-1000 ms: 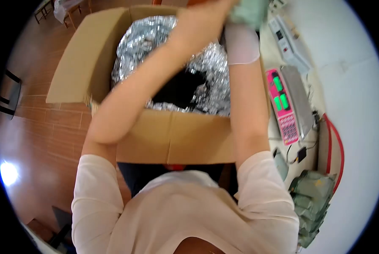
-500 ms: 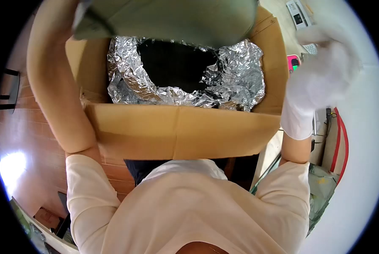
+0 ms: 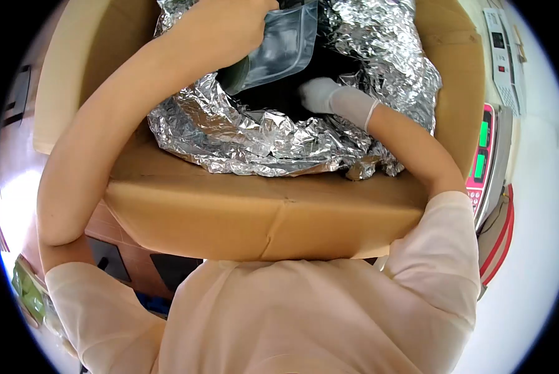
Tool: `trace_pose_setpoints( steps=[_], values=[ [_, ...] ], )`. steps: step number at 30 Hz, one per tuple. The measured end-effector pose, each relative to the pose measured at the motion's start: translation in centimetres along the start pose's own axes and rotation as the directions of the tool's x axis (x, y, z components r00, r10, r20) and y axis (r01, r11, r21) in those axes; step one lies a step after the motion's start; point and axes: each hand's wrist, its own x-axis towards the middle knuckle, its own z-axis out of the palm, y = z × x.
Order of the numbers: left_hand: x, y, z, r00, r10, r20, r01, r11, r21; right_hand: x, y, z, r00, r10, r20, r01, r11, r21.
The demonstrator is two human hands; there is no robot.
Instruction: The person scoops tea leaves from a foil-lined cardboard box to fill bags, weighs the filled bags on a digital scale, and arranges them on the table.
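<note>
My bare left hand (image 3: 245, 28) is closed on a pouch (image 3: 286, 47) with a clear plastic side and a dull green part below. It holds the pouch over the opening in crumpled silver foil (image 3: 229, 149). In a white glove, my right hand (image 3: 320, 95) reaches down into the dark hollow inside the foil, just right of the pouch. Its fingertips are blurred against the black contents, and whether they grip anything is hidden. A large open cardboard box (image 3: 261, 215) surrounds the foil, its near flap folded out towards my body.
A pink-edged scale (image 3: 482, 149) with green displays stands right of the box. Behind it lies a white device (image 3: 501, 56) with a small dark screen. Red tubing (image 3: 504, 243) curves along the right edge. Tiled floor shows at the left.
My right hand has gone from beyond the box's right side down into the foil-lined hollow. The green pouch, which hung over the far side, is now lower and nearer the opening. My view has shifted.
</note>
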Motion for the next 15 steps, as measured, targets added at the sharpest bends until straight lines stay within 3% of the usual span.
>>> trace_pose_setpoints(
  steps=[2,4,5,7,8,9,10,12,13,14,15],
  values=[
    [0.4,-0.4,-0.2,0.993,-0.065,0.095,0.052,0.990,0.134,-1.0,0.9,1.5,0.985,0.049,0.168,-0.027,0.991,-0.131],
    [0.6,-1.9,0.8,0.976,-0.139,0.168,0.106,0.975,0.194,-1.3,2.9,2.3,0.908,0.204,0.365,-0.119,0.962,-0.244],
    [0.4,-2.2,0.8,0.987,-0.117,0.108,0.096,0.977,0.189,-2.8,5.1,1.8,0.946,0.092,0.312,-0.022,0.974,-0.223],
    [0.5,-3.0,1.2,0.991,-0.123,0.045,0.114,0.981,0.156,-2.4,9.0,2.1,0.939,0.225,0.260,-0.195,0.971,-0.138],
    [0.5,-3.2,1.3,0.993,-0.115,0.040,0.108,0.983,0.147,-0.7,10.3,2.8,0.848,0.449,0.281,-0.446,0.892,-0.079],
    [0.3,-3.3,1.1,0.998,-0.062,0.027,0.057,0.987,0.153,-3.4,8.1,0.3,0.792,0.555,0.255,-0.562,0.825,-0.048],
    [0.1,-3.5,0.8,1.000,-0.013,0.014,0.011,0.987,0.162,-4.1,7.8,0.3,0.790,0.560,0.251,-0.565,0.823,-0.056],
    [0.3,-3.0,0.1,0.998,-0.049,0.030,0.044,0.990,0.134,-5.0,7.7,0.0,0.758,0.648,0.077,-0.648,0.735,0.202],
    [0.5,-2.8,-0.2,0.995,-0.081,0.051,0.075,0.991,0.110,-4.0,8.2,1.1,0.727,0.673,-0.139,-0.637,0.736,0.229],
    [0.7,-3.0,-0.4,0.993,-0.105,0.047,0.100,0.990,0.099,-3.4,9.0,2.1,0.738,0.660,-0.142,-0.631,0.748,0.206],
    [0.9,-3.4,-0.4,0.999,-0.029,0.035,0.025,0.996,0.089,-3.7,8.6,1.9,0.736,0.628,-0.254,-0.588,0.778,0.219]
  ],
)
